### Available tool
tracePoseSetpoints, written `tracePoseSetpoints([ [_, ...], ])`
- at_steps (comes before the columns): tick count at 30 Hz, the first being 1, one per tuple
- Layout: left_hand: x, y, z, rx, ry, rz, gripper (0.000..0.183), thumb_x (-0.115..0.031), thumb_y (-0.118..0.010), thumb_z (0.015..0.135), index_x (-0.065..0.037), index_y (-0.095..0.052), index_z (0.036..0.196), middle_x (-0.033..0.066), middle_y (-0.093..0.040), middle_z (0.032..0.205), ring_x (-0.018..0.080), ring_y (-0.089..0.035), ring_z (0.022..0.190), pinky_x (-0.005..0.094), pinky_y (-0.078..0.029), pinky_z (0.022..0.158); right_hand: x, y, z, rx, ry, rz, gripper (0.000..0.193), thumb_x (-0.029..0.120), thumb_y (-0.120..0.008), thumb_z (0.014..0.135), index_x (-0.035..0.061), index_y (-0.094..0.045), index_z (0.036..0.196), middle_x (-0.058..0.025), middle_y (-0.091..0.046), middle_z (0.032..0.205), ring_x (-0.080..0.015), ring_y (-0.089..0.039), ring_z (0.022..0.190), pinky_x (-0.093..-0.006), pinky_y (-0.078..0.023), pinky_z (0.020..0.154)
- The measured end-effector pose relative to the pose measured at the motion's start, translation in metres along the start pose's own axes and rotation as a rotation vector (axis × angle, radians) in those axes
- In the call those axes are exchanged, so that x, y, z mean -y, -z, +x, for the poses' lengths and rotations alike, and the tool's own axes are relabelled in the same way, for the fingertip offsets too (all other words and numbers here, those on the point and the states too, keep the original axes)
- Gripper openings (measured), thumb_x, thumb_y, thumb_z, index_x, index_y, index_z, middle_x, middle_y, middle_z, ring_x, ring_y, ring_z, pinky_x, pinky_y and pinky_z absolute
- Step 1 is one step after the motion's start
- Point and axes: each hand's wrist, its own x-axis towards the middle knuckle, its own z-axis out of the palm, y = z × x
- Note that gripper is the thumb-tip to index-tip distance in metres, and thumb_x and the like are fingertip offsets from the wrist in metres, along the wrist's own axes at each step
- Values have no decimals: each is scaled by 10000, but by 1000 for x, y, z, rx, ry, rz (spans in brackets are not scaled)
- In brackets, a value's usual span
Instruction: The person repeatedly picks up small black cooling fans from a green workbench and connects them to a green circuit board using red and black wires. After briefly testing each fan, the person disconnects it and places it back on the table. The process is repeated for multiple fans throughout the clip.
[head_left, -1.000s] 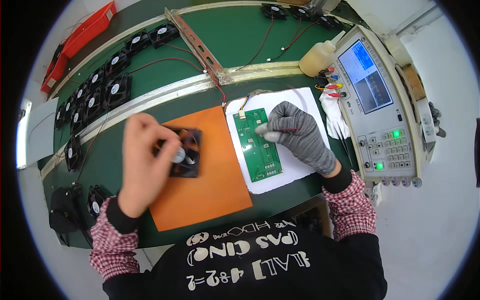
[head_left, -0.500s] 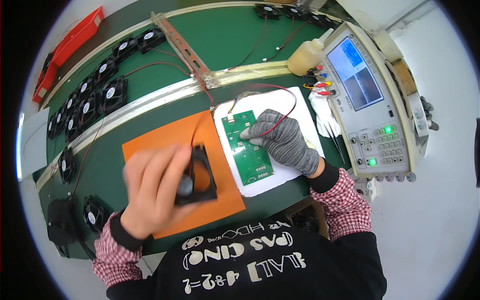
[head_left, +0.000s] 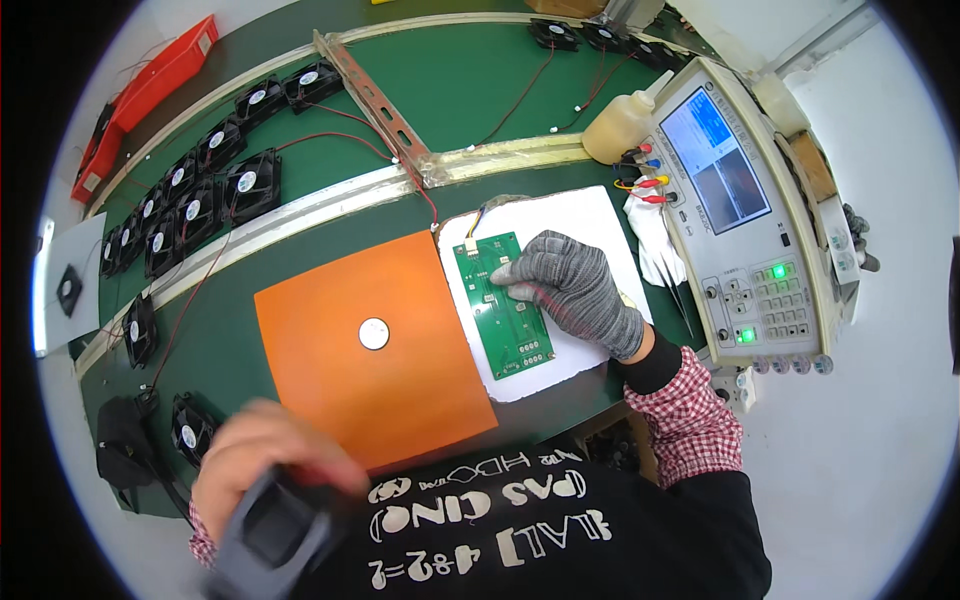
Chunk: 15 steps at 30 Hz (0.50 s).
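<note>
My left hand point(head_left: 265, 450), bare and smeared by motion, is low at the left in front of my body, gripping a black square cooling fan point(head_left: 275, 535), also blurred. My right hand point(head_left: 575, 290), in a grey knit glove, rests over a green circuit board point(head_left: 520, 341). Its thumb and fingers press together above the board's upper half, with a reddish blur beside them; what they hold is hidden. The board lies on a white pad point(head_left: 590, 355), a wired plug at its top. A small round whitish disc point(head_left: 374, 334) lies on the orange mat point(head_left: 330, 400).
Several black fans point(head_left: 250, 185) with red wires line the left side. A metal angle bar point(head_left: 375, 100) crosses the rail behind. On the right stand a yellowish bottle point(head_left: 615, 130), tweezers point(head_left: 680, 305) on a white cloth, and a test instrument point(head_left: 745, 220) with a lit screen.
My left hand has carried the fan off the orange mat, down and left toward my body. The disc on the mat is uncovered. The red wire no longer loops above my right hand.
</note>
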Motion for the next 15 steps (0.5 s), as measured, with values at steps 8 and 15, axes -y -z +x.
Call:
tracePoseSetpoints([
  [8,-14,-7,50,-253,-544,1257,919,-492,-799,744,140,-432,1300,274,-603,1158,382,-617,1005,439,-505,851,-4,-2,-8,-39,13,-53,188,26,-753,756,72,-703,931,-82,-659,915,-243,-653,849,-333,-535,745],
  [15,74,74,175,-199,-221,1371,1125,-247,-888,551,-6,-311,1487,238,-358,1514,380,-375,1379,419,-335,1121,-3,-1,-8,-215,-73,221,143,-15,-704,814,44,-687,943,-85,-670,927,-207,-655,838,-313,-531,757],
])
